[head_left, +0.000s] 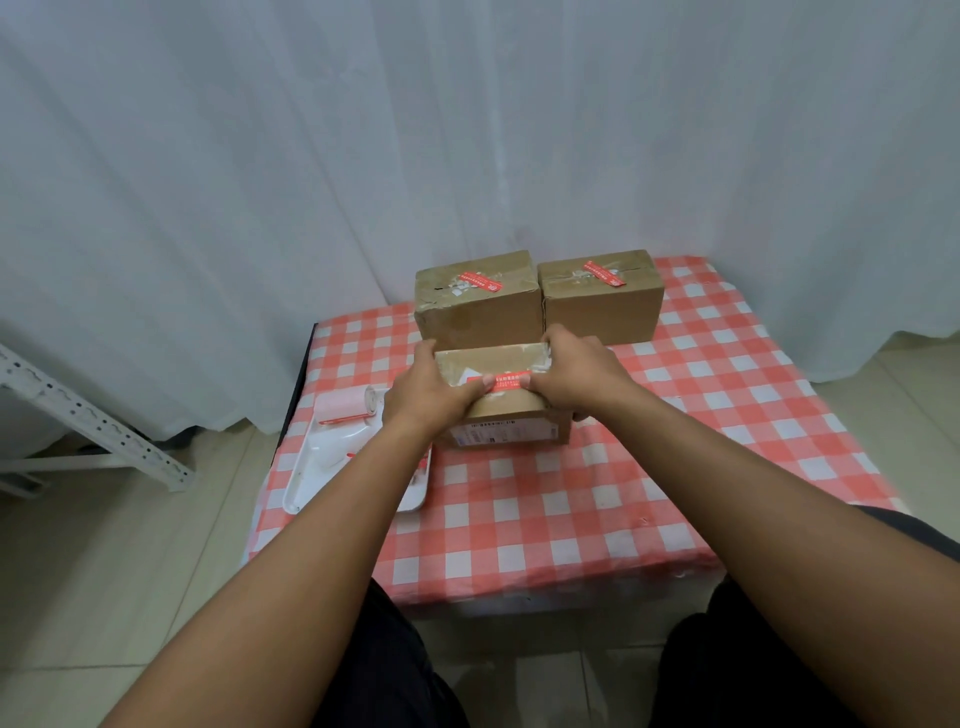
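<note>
A small brown cardboard box (506, 415) with a red sticker on top and a white label on its front stands on the checked table. My left hand (431, 392) grips its left side, thumb pressed on the red sticker. My right hand (576, 376) grips its right side, thumb on the sticker too and fingers curled over the far top edge. Behind it stand two more taped cardboard boxes, one at the left (475, 301) and one at the right (602, 299), each with a red sticker on top.
The table (649, 493) has a red and white checked cloth. A white tray (332, 467) on its left side holds a pink roll (345, 405) and white items. A white curtain hangs behind. A metal rack lies on the floor at the left.
</note>
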